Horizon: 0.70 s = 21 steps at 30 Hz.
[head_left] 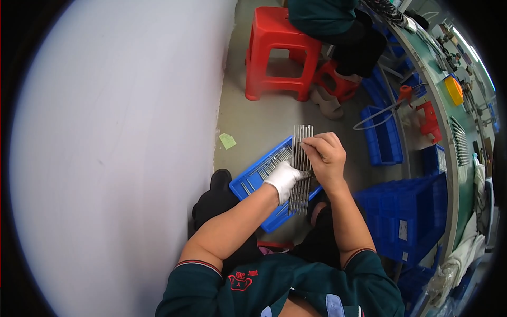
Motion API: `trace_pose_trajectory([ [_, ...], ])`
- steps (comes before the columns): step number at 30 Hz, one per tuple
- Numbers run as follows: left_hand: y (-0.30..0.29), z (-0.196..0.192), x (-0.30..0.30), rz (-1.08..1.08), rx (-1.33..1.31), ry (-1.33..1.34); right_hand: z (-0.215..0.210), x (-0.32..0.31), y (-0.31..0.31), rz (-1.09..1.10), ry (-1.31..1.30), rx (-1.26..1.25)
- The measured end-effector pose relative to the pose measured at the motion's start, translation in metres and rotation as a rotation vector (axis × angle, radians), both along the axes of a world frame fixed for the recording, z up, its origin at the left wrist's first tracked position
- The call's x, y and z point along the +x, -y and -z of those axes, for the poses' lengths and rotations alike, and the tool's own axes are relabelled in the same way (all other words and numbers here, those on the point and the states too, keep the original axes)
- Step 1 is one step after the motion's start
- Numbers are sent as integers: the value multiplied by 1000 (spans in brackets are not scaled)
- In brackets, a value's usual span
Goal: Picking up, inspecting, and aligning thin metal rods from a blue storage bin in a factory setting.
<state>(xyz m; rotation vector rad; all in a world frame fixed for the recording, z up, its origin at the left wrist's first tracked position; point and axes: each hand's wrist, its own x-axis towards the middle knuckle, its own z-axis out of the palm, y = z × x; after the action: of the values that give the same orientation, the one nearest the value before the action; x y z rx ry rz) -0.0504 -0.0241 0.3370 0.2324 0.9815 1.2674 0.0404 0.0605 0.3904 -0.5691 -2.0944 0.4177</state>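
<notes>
Holding a flat fan of thin steel rods [301, 169] above the blue tray [248, 182] on my lap: stiff, slick, apt to slide apart. Gloved left hand [284, 178] clamps mid-length; bare right hand [327, 157] pinches upper ends. Red stool [280, 53] beyond.

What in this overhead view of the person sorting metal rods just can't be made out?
Head view only:
- Left hand fingertips: hidden behind the bundle of metal rods.
- Right hand palm: turned away from the camera.
- Blue tray: its far end is covered by hands and rods.
- Co-worker on the red stool: cut off by the top edge.
- Small items on the workbench: too small and bent by the fisheye rim.
</notes>
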Motion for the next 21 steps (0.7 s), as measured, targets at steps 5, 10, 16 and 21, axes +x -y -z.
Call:
trace_pose_trajectory([
  [5,1,-4,0,-43,-40,46,-7,0,1,-49,-20,-102],
  [10,-1,-4,2,-43,-62,-143,-1,-4,0,-33,33,-55],
  [16,-2,5,4,-42,-65,-164,-2,-7,1,-21,51,23],
  [21,-2,9,6,-38,-53,-186,-14,-10,13,61,265,287],
])
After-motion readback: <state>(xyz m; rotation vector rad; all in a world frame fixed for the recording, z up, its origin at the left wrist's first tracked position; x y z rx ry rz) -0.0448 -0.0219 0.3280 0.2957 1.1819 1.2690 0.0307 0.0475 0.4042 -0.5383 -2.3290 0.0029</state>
